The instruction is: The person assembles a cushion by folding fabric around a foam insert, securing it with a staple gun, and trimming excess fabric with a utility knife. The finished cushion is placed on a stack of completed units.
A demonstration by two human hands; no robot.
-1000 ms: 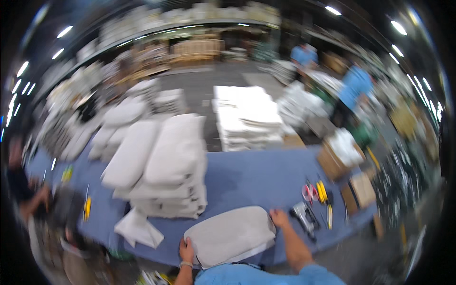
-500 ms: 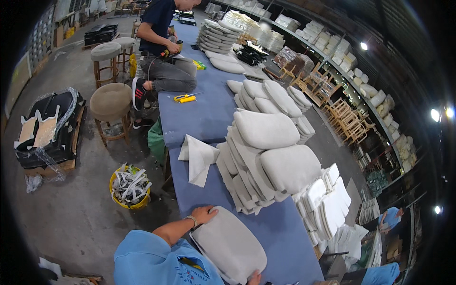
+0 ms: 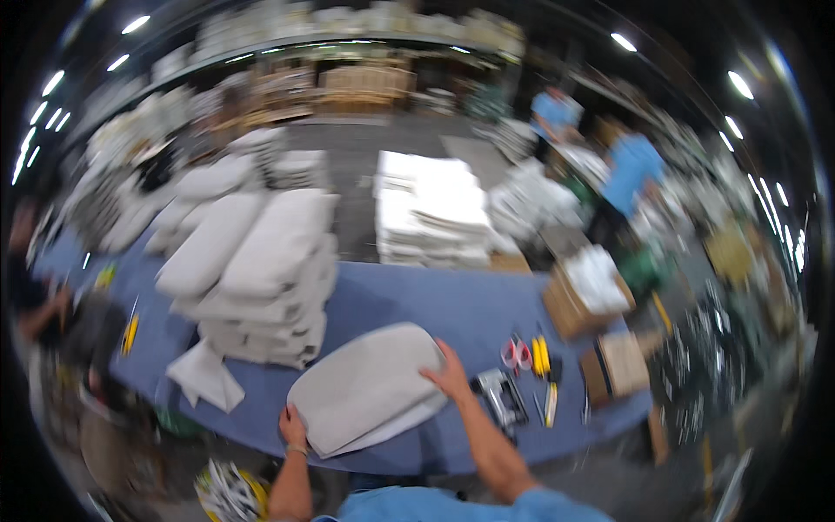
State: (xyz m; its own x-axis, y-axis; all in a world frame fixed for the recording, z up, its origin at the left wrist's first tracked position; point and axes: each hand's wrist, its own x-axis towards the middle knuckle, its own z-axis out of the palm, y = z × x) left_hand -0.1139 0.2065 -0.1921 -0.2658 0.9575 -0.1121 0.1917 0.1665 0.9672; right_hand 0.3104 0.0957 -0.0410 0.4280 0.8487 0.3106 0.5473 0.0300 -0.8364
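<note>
A light grey padded seat cushion [image 3: 365,383] with rounded corners lies near the front edge of the blue-covered table [image 3: 435,291]. A paler layer shows under its near edge. My left hand [image 3: 294,428] grips the cushion's left end, the fingers partly hidden by it. At the cushion's right edge, my right hand [image 3: 447,374] holds on, thumb and fingers curved around the rim. Right of that hand lies a staple gun [image 3: 500,398]. Beyond it are red-handled scissors [image 3: 516,354], yellow-handled tools [image 3: 541,357] and a cutter knife [image 3: 551,404].
Stacked grey cushions [image 3: 261,270] stand behind left, with a folded fabric piece [image 3: 206,378] beside them. White stacked sheets [image 3: 435,209] rise past the far edge. Cardboard boxes [image 3: 570,304] sit at right. A co-worker [image 3: 39,300] is at far left; two people in blue [image 3: 633,170] are behind right.
My view has swung to the right, bringing the tools and boxes into sight. Both hands stay on the cushion, which now lies more crosswise in view; my right hand shows more fully.
</note>
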